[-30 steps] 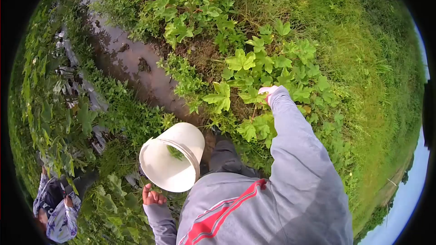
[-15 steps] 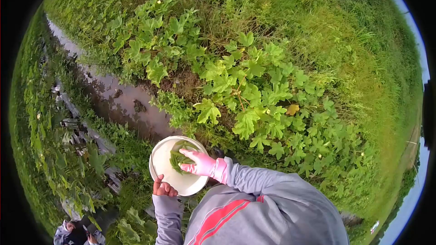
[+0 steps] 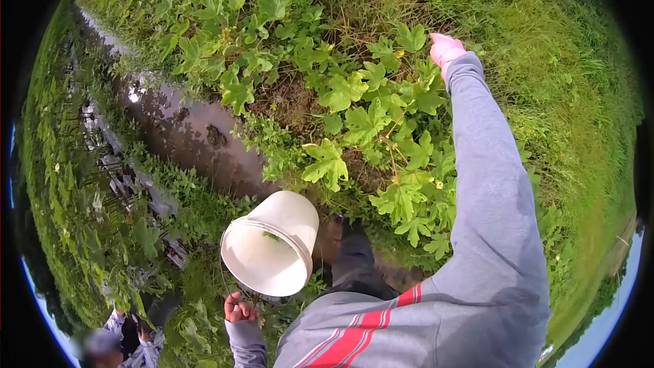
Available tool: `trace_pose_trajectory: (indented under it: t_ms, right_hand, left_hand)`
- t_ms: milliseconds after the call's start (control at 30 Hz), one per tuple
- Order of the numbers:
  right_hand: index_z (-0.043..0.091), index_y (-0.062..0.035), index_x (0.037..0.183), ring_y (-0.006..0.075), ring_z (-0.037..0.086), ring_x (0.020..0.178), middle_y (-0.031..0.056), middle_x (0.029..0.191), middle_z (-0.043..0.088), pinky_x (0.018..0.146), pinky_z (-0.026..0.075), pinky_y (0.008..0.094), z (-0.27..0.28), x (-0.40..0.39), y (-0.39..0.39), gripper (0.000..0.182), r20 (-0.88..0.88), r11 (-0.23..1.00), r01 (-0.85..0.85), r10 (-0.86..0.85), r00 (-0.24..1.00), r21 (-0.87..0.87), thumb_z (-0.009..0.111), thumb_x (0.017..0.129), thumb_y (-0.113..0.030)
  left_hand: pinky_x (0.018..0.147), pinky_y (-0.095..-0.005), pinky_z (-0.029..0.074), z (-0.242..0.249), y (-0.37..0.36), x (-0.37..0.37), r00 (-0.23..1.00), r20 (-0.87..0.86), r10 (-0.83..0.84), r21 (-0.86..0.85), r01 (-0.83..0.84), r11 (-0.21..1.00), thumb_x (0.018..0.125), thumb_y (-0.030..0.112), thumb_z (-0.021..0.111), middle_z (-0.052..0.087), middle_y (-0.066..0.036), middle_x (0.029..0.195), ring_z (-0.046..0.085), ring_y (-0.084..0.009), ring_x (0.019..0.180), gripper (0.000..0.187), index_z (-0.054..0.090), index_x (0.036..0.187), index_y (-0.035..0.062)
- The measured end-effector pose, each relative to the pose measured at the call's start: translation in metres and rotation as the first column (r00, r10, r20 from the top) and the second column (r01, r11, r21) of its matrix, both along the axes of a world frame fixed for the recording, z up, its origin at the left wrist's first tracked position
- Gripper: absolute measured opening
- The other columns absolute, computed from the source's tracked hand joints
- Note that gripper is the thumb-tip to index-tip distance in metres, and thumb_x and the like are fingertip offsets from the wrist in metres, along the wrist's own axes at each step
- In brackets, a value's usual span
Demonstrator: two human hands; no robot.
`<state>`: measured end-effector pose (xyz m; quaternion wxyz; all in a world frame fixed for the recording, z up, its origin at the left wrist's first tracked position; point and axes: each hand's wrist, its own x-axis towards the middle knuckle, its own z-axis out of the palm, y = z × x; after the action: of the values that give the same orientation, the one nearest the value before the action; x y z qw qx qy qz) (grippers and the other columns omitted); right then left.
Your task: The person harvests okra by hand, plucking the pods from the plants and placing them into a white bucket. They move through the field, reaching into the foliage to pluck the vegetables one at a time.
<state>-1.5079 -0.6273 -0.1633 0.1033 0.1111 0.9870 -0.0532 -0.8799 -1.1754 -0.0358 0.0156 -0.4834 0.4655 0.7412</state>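
Observation:
A white bucket [image 3: 283, 232] hangs tilted on its side, its mouth facing down and to the left, with a bit of green showing inside. My bare left hand [image 3: 240, 308] is closed around the bucket's thin wire handle, just below the rim. My right hand [image 3: 446, 52], in a pink glove, reaches far out at the upper right, over the edge of a broad-leaved green plant [image 3: 368, 123]. Its fingers look pressed together by the leaves and grass; what they hold, if anything, is too small to make out.
A muddy water channel [image 3: 197, 140] runs from the upper left toward the bucket. More leafy plants [image 3: 75, 197] and strips of plastic sheet lie to the left. Another person [image 3: 129, 341] is at the lower left. Tall grass [image 3: 572, 129] covers the right side.
My right hand has left the bucket and the green pods in it and stretched up and right to the plant. The bucket has tipped over sideways.

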Motion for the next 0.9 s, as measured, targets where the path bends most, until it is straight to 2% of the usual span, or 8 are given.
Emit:
trace_pose_trajectory:
  t_ms: [67,133,167,300,433,667,767,900]
  right_hand:
    - [0.047,-0.0154,0.131,0.0271,0.046,0.122,0.0097,0.135,0.047,0.099,0.040,0.0334,0.003,0.007,-0.008,0.043,0.318,0.980,-0.124,0.071,0.946,0.153,0.044,0.089,-0.018]
    - [0.049,-0.0153,0.129,0.0268,0.051,0.117,0.0088,0.129,0.052,0.096,0.042,0.0357,-0.032,0.016,-0.002,0.044,0.468,0.992,-0.125,0.094,0.879,0.036,0.048,0.085,-0.017]
    - [0.056,-0.0110,0.121,0.0320,0.048,0.121,0.0127,0.131,0.050,0.100,0.038,0.0396,0.056,0.045,-0.044,0.037,0.602,0.996,-0.037,-0.016,0.798,0.076,0.048,0.086,-0.016]
    - [0.068,-0.0073,0.094,0.0285,0.059,0.087,0.0163,0.107,0.063,0.079,0.045,0.0358,0.003,0.067,-0.028,0.030,0.445,0.982,0.188,-0.173,0.878,0.010,0.062,0.073,-0.027]
    - [0.061,-0.0118,0.114,0.0290,0.058,0.102,0.0124,0.115,0.062,0.088,0.044,0.0373,-0.025,0.079,-0.034,0.036,0.648,0.956,-0.290,0.201,0.734,0.032,0.054,0.082,-0.027]
    - [0.059,-0.0122,0.116,0.0277,0.058,0.105,0.0109,0.115,0.062,0.090,0.044,0.0378,-0.053,0.118,-0.036,0.035,0.425,0.983,0.182,-0.155,0.892,-0.025,0.052,0.085,-0.027]
    - [0.058,-0.0124,0.117,0.0271,0.057,0.107,0.0102,0.115,0.062,0.091,0.044,0.0379,-0.051,0.128,-0.041,0.035,0.395,0.951,0.299,-0.247,0.885,-0.075,0.052,0.086,-0.027]
    - [0.062,-0.0131,0.112,0.0277,0.058,0.107,0.0107,0.114,0.062,0.087,0.047,0.0356,-0.146,0.126,-0.029,0.033,0.535,0.980,-0.187,0.122,0.836,0.069,0.058,0.081,-0.025]
  left_hand:
    - [0.047,-0.0372,0.046,0.001,0.005,-0.001,1.000,0.028,-0.004,0.040,0.003,0.999,0.094,0.021,0.038,0.044,-0.003,0.059,0.043,-0.0185,0.043,0.023,0.048,0.113,0.0123]
    - [0.046,-0.0392,0.047,0.006,0.013,0.001,0.998,0.062,0.016,0.027,-0.017,0.999,0.091,0.022,0.043,0.046,-0.005,0.059,0.044,-0.0194,0.042,0.024,0.048,0.112,0.0111]
    - [0.045,-0.0393,0.046,0.009,0.014,0.003,0.997,0.070,0.033,0.048,-0.037,0.998,0.089,0.022,0.045,0.045,-0.005,0.059,0.044,-0.0196,0.042,0.026,0.047,0.112,0.0104]
    - [0.043,-0.0391,0.046,0.008,0.012,0.009,0.993,0.121,0.016,0.063,-0.024,0.998,0.088,0.022,0.047,0.045,-0.004,0.057,0.044,-0.0199,0.041,0.024,0.047,0.110,0.0123]
    - [0.041,-0.0381,0.043,-0.005,0.007,0.018,0.946,0.294,0.135,0.078,-0.165,0.983,0.092,0.024,0.040,0.043,-0.001,0.053,0.044,-0.0196,0.041,0.015,0.047,0.104,0.0191]
    - [0.039,-0.0377,0.036,0.002,0.009,0.024,0.877,0.366,0.312,0.097,-0.369,0.924,0.092,0.026,0.038,0.042,0.000,0.052,0.039,-0.0183,0.039,0.014,0.047,0.103,0.0215]
    - [0.049,-0.0355,0.042,0.014,0.014,0.018,0.922,0.317,0.221,0.126,-0.272,0.954,0.082,0.011,0.046,0.045,-0.002,0.062,0.042,-0.0164,0.048,0.030,0.044,0.112,0.0126]
    - [0.051,-0.0351,0.043,0.014,0.019,0.019,0.976,0.206,0.073,0.054,-0.086,0.995,0.082,0.011,0.046,0.043,-0.002,0.061,0.041,-0.0160,0.048,0.030,0.044,0.112,0.0116]
